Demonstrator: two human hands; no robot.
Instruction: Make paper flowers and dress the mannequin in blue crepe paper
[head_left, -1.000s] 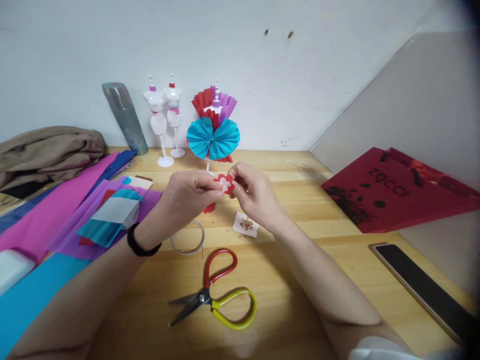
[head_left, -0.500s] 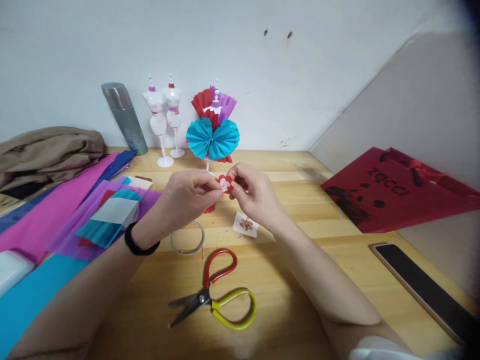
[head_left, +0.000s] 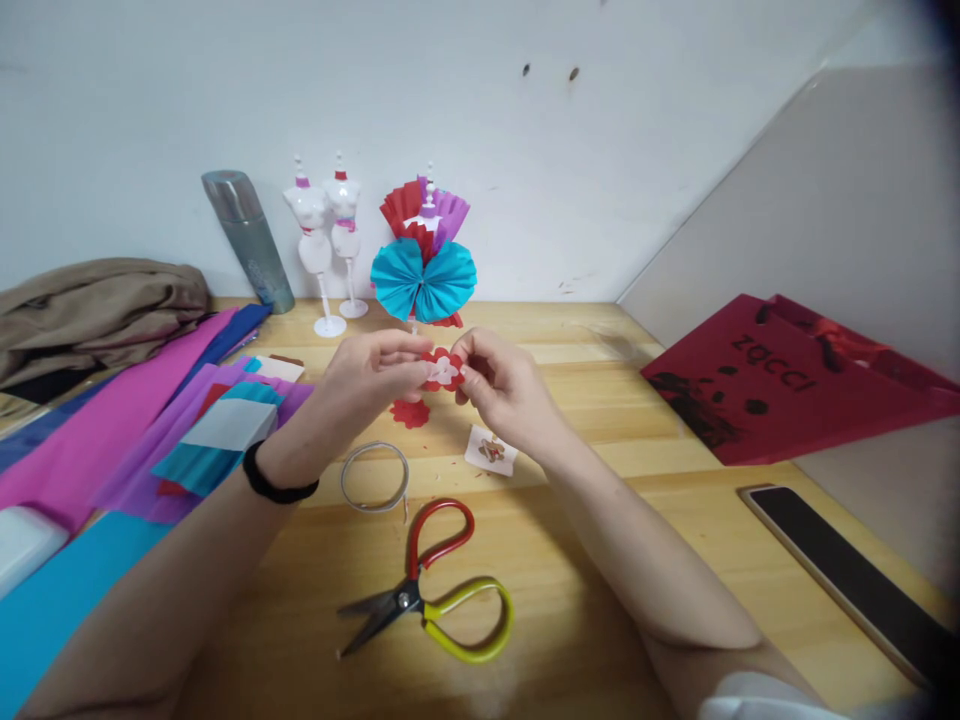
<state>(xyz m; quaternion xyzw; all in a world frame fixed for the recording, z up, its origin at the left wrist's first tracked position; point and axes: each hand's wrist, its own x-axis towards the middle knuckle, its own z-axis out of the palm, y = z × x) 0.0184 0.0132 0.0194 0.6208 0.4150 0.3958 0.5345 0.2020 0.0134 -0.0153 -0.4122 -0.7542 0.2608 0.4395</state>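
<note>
Nearest, the scissors [head_left: 406, 599] are lying on the tabletop [head_left: 300, 600] with blades parted and tips pointing left; anyone working above them is doing well by keeping the forearms clear; beyond, a thin loop [head_left: 407, 475] and a small card [head_left: 491, 451] are lying apart; a scalloped red cutout [head_left: 410, 413] is resting past them, just below the hands.

Above the tabletop, the paper flower [head_left: 444, 370], red with a paler flower shape on its face, is hanging between both hands; the right hand [head_left: 502, 385] is pinching its right edge, that grip closing thumb and forefinger down to the paper; the left hand [head_left: 367, 375] is meeting the left edge with fingers extended, and whether its grip is pressing on the paper I cannot tell; thin petals are probably calling for a light rim pinch, one side steadying while the other is adjusting, since squeezing is risking creases.

Farther back, a dress form [head_left: 430, 190] is wearing blue fan-folded paper [head_left: 424, 280]; keeping the knuckles low is sparing those pleats a knock.
</note>
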